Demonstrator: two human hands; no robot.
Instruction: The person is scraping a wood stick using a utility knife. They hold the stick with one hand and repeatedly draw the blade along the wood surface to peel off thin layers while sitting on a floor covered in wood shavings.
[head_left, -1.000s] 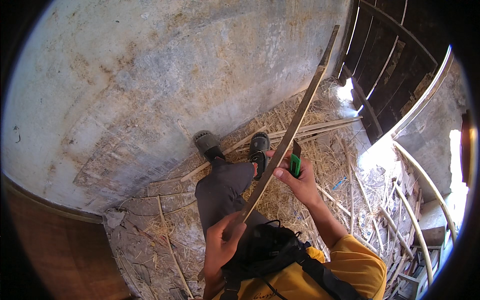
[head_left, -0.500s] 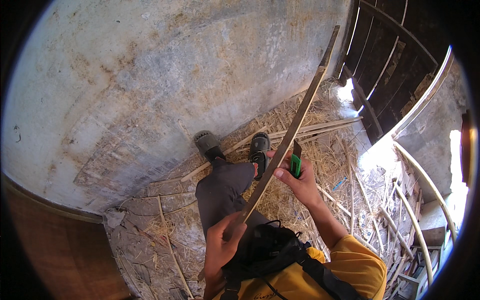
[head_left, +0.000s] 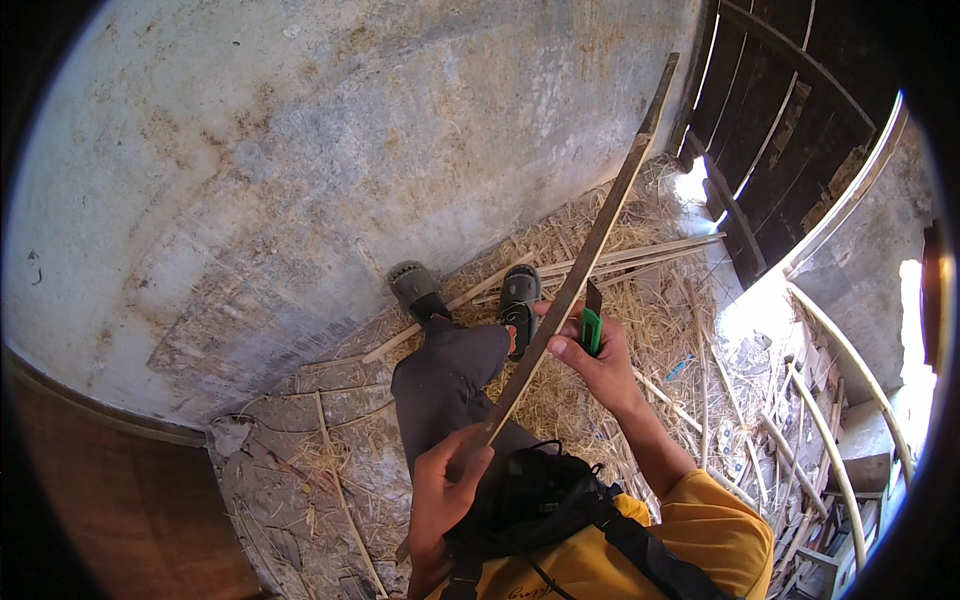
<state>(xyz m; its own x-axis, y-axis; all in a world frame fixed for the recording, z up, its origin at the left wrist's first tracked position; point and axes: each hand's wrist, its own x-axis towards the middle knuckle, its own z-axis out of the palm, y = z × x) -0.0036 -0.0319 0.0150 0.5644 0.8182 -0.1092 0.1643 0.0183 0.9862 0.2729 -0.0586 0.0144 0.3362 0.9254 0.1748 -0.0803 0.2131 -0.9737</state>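
Observation:
A long brown bamboo strip slants up and away across my front, its far tip pointing at the corner by the wall. My left hand is closed round its near part, close to my waist. Farther up, my right hand has thumb and fingers against the strip. A green utility knife is gripped in that same hand, its dark blade sticking up beside the strip. Part of the knife's handle is hidden by the fingers. The strip's lower end passes behind my left hand and forearm.
Pale shavings and thin strips litter the floor round my shoes. A stained wall rises ahead. Long curved poles lean at the right, near a dark plank door. A brown panel stands at lower left.

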